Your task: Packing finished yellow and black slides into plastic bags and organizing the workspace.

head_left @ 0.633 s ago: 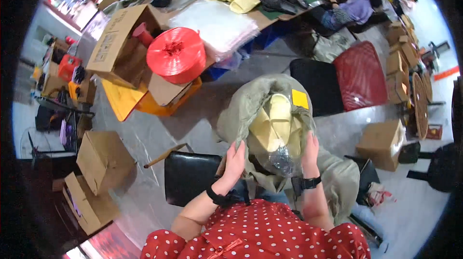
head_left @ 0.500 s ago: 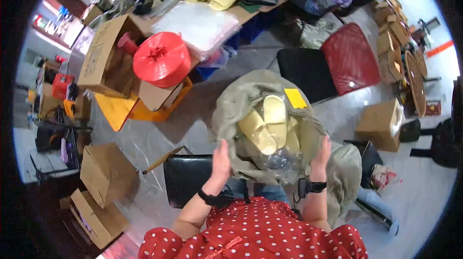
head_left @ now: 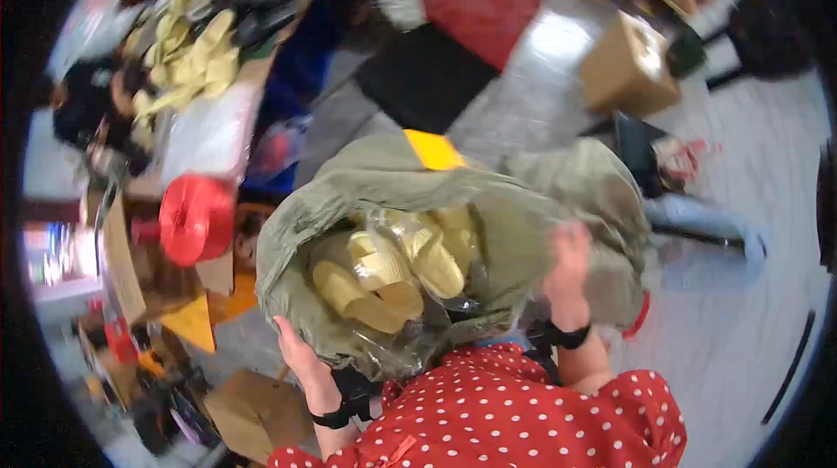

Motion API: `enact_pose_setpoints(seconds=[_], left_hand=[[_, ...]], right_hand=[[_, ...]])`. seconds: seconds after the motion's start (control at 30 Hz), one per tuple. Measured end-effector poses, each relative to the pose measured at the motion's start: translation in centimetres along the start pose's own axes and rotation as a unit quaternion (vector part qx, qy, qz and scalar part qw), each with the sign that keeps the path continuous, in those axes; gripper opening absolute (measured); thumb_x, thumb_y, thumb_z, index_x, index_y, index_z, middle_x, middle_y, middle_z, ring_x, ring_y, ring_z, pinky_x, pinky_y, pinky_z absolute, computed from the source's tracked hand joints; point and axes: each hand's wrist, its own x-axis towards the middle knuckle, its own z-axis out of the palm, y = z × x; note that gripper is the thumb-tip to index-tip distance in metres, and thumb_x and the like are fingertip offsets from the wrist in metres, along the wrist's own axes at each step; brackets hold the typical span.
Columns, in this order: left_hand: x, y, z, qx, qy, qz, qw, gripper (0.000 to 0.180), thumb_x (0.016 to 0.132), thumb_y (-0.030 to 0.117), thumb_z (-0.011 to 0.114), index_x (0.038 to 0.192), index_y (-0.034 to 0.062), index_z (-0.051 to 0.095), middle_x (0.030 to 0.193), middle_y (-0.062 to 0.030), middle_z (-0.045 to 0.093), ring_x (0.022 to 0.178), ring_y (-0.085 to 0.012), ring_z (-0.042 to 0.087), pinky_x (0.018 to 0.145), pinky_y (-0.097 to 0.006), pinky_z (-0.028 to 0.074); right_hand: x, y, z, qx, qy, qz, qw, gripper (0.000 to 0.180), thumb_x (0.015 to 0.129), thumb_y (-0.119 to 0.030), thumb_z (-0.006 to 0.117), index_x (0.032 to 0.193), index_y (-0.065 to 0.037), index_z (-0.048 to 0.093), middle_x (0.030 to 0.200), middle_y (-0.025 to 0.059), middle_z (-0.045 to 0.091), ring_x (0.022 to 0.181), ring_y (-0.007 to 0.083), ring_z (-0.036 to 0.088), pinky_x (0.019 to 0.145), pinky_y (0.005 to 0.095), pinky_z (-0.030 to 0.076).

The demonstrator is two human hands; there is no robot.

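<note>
— So, what have the hands got?
— Left hand (head_left: 295,348) grips the olive sack (head_left: 392,198) from below, fingers curled; right hand (head_left: 568,261) presses its side, blurred, spread unclear. Sack sits at the lap, yellow pieces (head_left: 392,272) inside.

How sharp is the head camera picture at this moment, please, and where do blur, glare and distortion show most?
Head view: motion blur smears the whole frame; the right hand on the olive sack is a soft streak, the left hand is clearer. Glare whitens the floor at right. Fisheye bends the edges and a black rim rings the picture; the red twine spool is fuzzy.
</note>
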Motion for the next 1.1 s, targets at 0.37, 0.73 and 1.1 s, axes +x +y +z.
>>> enact_pose_setpoints(seconds=[0.37,0.73,1.1], left_hand=[[2.3,-11.6,10.2,0.210,-0.351,-0.219,0.886,0.050,0.095,0.051,0.054,0.111,0.0034,0.057,0.099,-0.0075,0.061,0.088,-0.0201,0.060,0.077,-0.036,0.049],[4.7,-10.9,13.6,0.155,-0.277,-0.249,0.915,0.045,0.097,0.028,0.057,0.129,-0.0030,0.049,0.125,-0.0143,0.058,0.110,-0.0324,0.058,0.092,-0.047,0.047],[-9.5,-12.6,19.8,0.429,-0.277,-0.003,0.860,0.032,0.094,0.016,0.057,0.118,-0.0045,0.056,0.105,-0.0084,0.063,0.093,-0.0165,0.058,0.081,-0.031,0.046]], right_hand=[[-7.7,-14.0,6.8,0.502,-0.432,0.071,0.746,0.031,0.092,-0.024,0.052,0.108,0.001,0.042,0.096,0.0263,0.056,0.089,0.0448,0.055,0.074,0.0497,0.042],[-6.9,-0.1,4.7,0.426,-0.312,0.224,0.819,0.035,0.091,-0.023,0.061,0.120,-0.005,0.060,0.104,0.0106,0.063,0.095,0.0226,0.060,0.086,0.0349,0.049],[-7.1,9.8,2.2,0.350,-0.383,-0.082,0.851,0.122,0.058,-0.058,0.083,0.146,0.002,0.024,0.143,0.0269,0.039,0.131,0.0423,0.038,0.107,0.0471,0.034]])
